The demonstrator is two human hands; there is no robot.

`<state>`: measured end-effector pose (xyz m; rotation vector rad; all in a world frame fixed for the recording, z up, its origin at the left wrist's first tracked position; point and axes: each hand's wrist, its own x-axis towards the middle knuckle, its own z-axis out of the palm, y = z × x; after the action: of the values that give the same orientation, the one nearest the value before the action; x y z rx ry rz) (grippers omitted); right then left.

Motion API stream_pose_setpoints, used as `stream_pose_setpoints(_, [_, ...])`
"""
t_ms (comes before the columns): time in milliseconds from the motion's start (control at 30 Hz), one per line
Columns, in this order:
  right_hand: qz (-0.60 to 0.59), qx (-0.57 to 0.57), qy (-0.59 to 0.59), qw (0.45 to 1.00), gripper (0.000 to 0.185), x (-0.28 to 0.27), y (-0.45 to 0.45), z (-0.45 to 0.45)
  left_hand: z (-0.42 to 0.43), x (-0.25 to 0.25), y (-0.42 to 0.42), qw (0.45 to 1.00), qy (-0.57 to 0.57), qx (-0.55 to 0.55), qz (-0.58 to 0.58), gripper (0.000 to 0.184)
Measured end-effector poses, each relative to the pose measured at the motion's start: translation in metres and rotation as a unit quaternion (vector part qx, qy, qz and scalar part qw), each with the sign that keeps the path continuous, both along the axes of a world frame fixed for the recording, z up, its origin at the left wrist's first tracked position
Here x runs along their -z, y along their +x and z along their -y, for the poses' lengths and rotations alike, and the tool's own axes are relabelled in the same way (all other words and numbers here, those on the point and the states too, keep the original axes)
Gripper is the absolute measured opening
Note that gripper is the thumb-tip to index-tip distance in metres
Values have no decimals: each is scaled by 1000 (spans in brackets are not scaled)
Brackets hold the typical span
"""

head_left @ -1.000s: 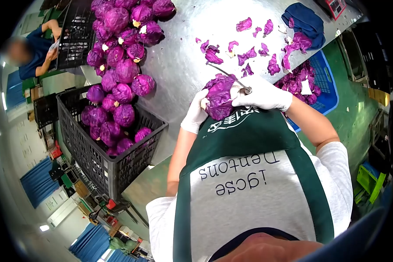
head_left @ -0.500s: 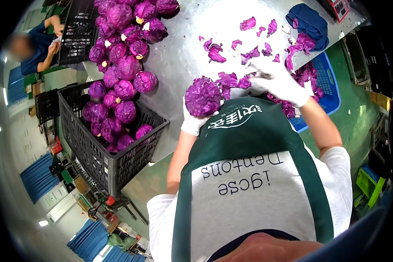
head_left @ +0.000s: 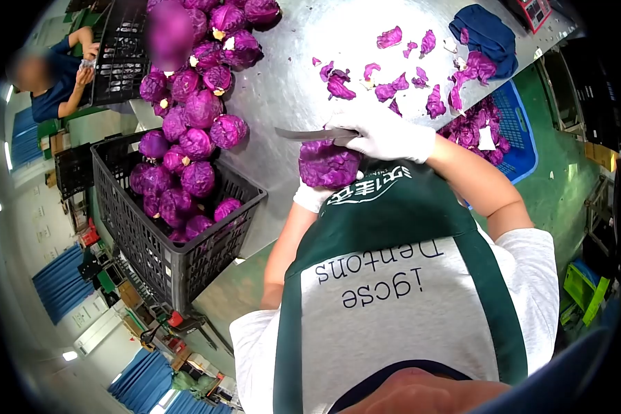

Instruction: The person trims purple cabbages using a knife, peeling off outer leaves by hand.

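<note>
My left hand (head_left: 310, 196), in a white glove, is closed around the lower side of a red cabbage (head_left: 330, 164) in front of the apron. Most of its fingers are hidden behind the head. My right hand (head_left: 386, 134), also gloved, grips a knife (head_left: 303, 134) whose curved blade points left across the top of the cabbage. The handle is covered by the fingers. Whether the blade touches the cabbage I cannot tell. Torn purple cabbage leaves (head_left: 338, 86) lie scattered on the metal table (head_left: 276, 90) beyond both hands.
Red cabbages (head_left: 203, 107) are piled at the table's left, beside a black crate (head_left: 207, 265) holding more. A blue basket (head_left: 524, 141) of leaves stands at right. A dark blue cloth (head_left: 486, 38) and a red scale (head_left: 533, 12) are at upper right. Another person handles a second crate at upper left.
My right hand has moved left from the loose leaves to above the cabbage, and a knife now shows in it. The leaves beside the cabbage have shifted away. The cabbage has turned in my left hand.
</note>
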<state>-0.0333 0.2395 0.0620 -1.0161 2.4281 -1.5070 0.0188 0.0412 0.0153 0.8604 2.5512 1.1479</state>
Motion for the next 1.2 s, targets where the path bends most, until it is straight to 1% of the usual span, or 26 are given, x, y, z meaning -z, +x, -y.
stream_pose_setpoints(33, [24, -19, -24, 999, 14, -1, -2, -3, 2, -1, -2, 995, -51, 37, -76, 49])
stream_pose_setpoints(67, [159, -20, -57, 985, 15, -5, -2, -11, 2, -2, -5, 980, -102, 74, -153, 46])
stream_pose_setpoints(133, [418, -23, -118, 901, 18, -31, -2, -34, 14, 30, 7, 985, 106, -6, 139, 43])
stream_pose_setpoints(167, [405, 12, -111, 907, 20, -36, -5, -47, 20, 45, 12, 941, 214, -68, 253, 41])
stream_pose_setpoints(200, [393, 48, -105, 912, 21, -34, -7, -61, 25, 50, 16, 928, 211, -97, 291, 47])
stream_pose_setpoints(233, [350, 86, -207, 909, 41, -17, -9, -63, 30, 54, 19, 913, 208, -126, 328, 53])
stream_pose_setpoints(300, [320, 100, -57, 941, 40, -11, -12, -73, 35, 66, 25, 920, 157, -140, 331, 68])
stream_pose_setpoints(333, [340, 101, -8, 935, 36, -9, -12, -72, 36, 75, 22, 942, 144, -112, 283, 73])
stream_pose_setpoints(400, [206, 62, -45, 976, 38, -5, -4, -49, 37, 94, 18, 975, 119, -63, 176, 85])
stream_pose_setpoints(433, [107, 58, 5, 993, 41, -11, -2, -32, 34, 79, 10, 988, 52, -21, 141, 87])
stream_pose_setpoints(467, [196, 62, -47, 978, 44, -25, 7, -21, 30, 71, 6, 992, 53, -12, 111, 84])
stream_pose_setpoints(533, [-24, 23, -26, 999, 42, -5, 3, 5, 18, 49, 2, 980, 147, -36, 129, 79])
stream_pose_setpoints(600, [-2, 40, 21, 999, 40, -8, 7, 12, 4, 23, 0, 941, 262, -79, 199, 70])
stream_pose_setpoints(667, [186, 14, 37, 982, 39, -26, 4, 9, -11, -1, -4, 893, 346, -119, 264, 57])
stream_pose_setpoints(700, [223, -4, 9, 975, 41, -16, 0, 11, -12, -6, -4, 870, 344, -133, 327, 51])
stream_pose_setpoints(767, [290, -6, -79, 954, 25, -3, 0, 7, -16, -10, -9, 951, 188, -75, 232, 30])
stream_pose_setpoints(800, [390, -18, -143, 910, 20, -5, -1, 4, -18, -13, -12, 977, 113, -46, 175, 21])
stream_pose_setpoints(833, [387, -27, -139, 911, 18, -8, -2, 0, -15, 10, -11, 804, 438, -8, 403, 26])
stream_pose_setpoints(900, [382, -44, -133, 913, 13, -20, -1, -17, 3, 44, 4, 629, 561, -77, 533, 43])
stream_pose_setpoints(933, [440, -81, -108, 888, 14, -36, -4, -32, 11, 51, 6, 497, 621, -73, 602, 50])
stream_pose_setpoints(967, [425, -81, -115, 894, 14, -47, -6, -48, 21, 50, 12, 365, 661, -70, 651, 58])
stream_pose_setpoints(1033, [448, -52, -132, 883, 13, -40, -3, -80, 30, 52, 18, 285, 680, -74, 671, 74])
stream_pose_setpoints(1067, [486, -21, -139, 863, 12, -31, -4, -91, 33, 58, 20, 293, 678, -88, 669, 73])
stream_pose_setpoints(1100, [300, 6, -93, 949, 16, -31, -7, -84, 32, 55, 19, 301, 675, -101, 666, 72])
stream_pose_setpoints(1167, [258, 76, 8, 963, 25, -22, -1, -73, 29, 49, 16, 310, 663, -123, 670, 71])
stream_pose_setpoints(1200, [227, 85, -55, 969, 27, -20, 4, -57, 29, 55, 13, 337, 654, -114, 668, 68])
